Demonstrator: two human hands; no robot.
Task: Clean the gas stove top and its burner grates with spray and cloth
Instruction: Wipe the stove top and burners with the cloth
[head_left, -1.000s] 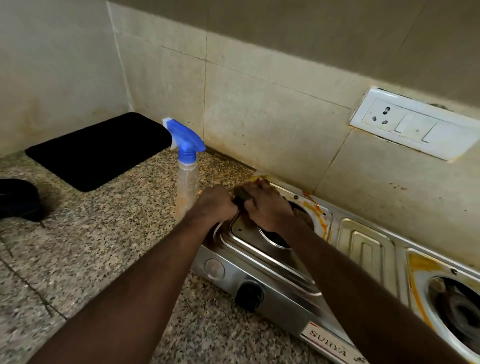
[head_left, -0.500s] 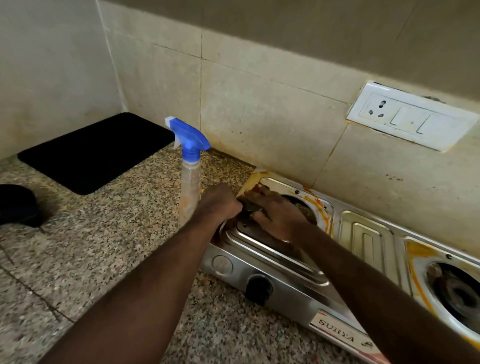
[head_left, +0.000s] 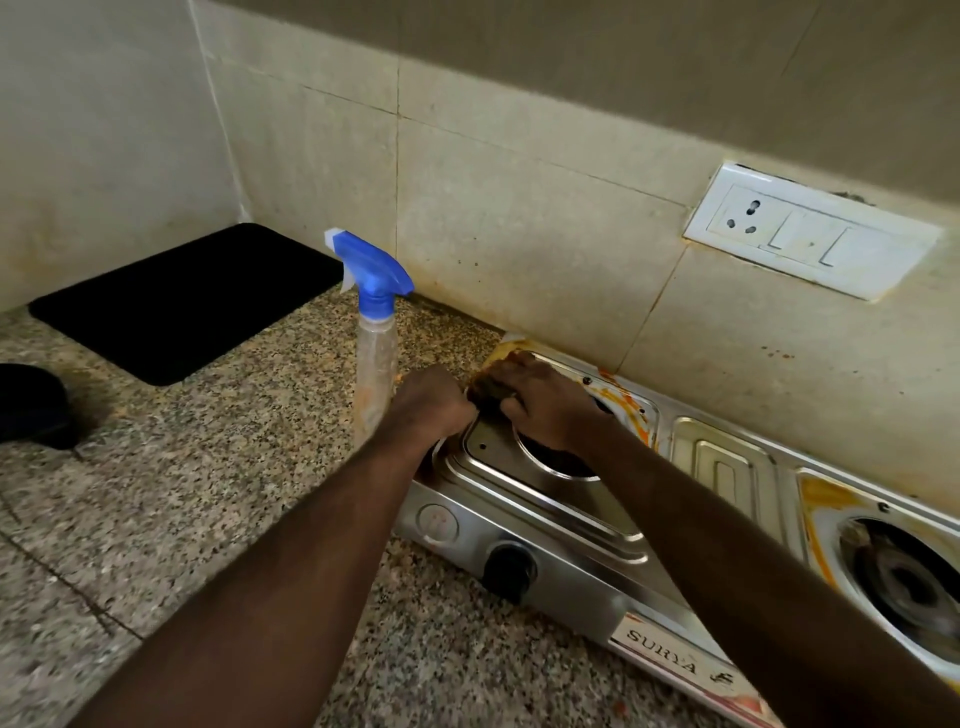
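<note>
Head view: at the stove's (head_left: 571, 540) far-left corner the right hand's (head_left: 540, 402) grip curled over a dark cloth (head_left: 488, 388), apparently scrubbing orange stains; the left hand's (head_left: 434, 402) grip, fisted alongside, hid its contents; further strokes would want care, wall at 12 o'clock, spray bottle (head_left: 376, 358) at 9, open bench (head_left: 208, 493) beyond.

Burner (head_left: 563, 467) partly behind right hand (head_left: 540, 402)

Speckled granite countertop (head_left: 182, 493) with a flat black mat (head_left: 182, 301) back in the far left corner, some dark rounded thing (head_left: 31, 405) cut off at the left edge, plus a white socket-and-switch plate (head_left: 810, 236) on the stained tiled wall (head_left: 519, 234) far right.
</note>
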